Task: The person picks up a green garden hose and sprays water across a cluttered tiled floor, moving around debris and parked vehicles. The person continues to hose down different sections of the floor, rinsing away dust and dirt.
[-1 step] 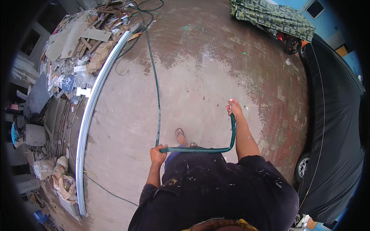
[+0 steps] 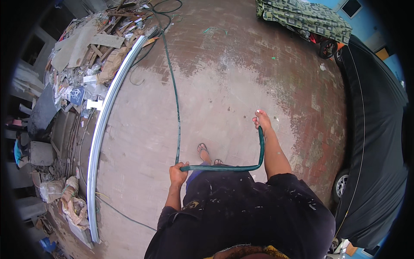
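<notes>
Left hand [image 2: 177,174] curled; right hand [image 2: 261,120] curled, farther forward.

hands [image 2: 178,174]: 2 | green hose [image 2: 220,168]: probably 1, partly hidden | feet [image 2: 203,148]: 2 | covered vehicles [image 2: 377,125]: 2

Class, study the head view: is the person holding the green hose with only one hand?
No, the left hand and the right hand both grip the green hose.

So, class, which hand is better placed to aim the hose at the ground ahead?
Probably the right hand: it holds the hose farther forward over the paving, with none visible beyond. The left hand grips the hose farther back.
</notes>
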### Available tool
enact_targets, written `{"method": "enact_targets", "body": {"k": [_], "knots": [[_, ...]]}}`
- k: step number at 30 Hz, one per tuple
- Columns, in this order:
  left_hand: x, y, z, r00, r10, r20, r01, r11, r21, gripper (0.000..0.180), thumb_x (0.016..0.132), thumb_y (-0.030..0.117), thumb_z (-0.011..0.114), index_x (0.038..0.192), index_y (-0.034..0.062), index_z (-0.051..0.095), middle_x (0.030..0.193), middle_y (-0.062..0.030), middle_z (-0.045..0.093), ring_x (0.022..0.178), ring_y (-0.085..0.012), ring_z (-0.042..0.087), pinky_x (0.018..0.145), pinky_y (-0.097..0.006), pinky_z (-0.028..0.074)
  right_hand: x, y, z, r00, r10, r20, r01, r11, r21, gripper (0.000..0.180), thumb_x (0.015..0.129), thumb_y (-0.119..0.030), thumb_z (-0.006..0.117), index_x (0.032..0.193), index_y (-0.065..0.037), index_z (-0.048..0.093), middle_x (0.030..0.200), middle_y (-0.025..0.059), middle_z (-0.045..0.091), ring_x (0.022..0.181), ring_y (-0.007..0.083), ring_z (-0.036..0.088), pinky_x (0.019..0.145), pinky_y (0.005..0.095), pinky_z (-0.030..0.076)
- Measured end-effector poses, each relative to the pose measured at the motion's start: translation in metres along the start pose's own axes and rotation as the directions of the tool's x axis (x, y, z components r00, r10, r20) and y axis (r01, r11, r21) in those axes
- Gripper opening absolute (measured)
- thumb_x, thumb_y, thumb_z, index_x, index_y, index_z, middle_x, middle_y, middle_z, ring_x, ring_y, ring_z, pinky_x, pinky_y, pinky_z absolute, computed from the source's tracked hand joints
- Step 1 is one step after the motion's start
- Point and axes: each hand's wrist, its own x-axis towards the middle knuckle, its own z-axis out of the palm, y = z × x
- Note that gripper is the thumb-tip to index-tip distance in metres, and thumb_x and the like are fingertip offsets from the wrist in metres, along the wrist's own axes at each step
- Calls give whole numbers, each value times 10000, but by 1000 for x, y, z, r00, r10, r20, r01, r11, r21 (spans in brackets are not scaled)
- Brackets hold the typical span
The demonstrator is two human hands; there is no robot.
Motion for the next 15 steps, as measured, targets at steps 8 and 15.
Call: {"method": "enact_targets", "body": {"k": [8, 15], "knots": [[-43, 14, -1, 994, -11, -108, 15, 999, 38, 422, 874, 243, 742, 575, 26, 538, 502, -181, 496, 458, -380, 478, 492, -429, 405, 0, -15, 41, 980, -18, 198, 51, 986, -161, 365, 976, -222, 561, 1299, -116, 429, 728, 57, 592, 496, 88, 458, 422, 254, 375], [-163, -4, -12, 906, -238, -349, 244, 969, -29, 447, 879, 212, 746, 556, 26, 499, 466, -136, 441, 409, -271, 409, 457, -385, 358, 12, -9, 120, 964, -54, 261, 100, 981, -165, 338, 984, -209, 558, 1284, -118, 432, 716, 62, 597, 494, 93, 466, 425, 252, 385]]}}
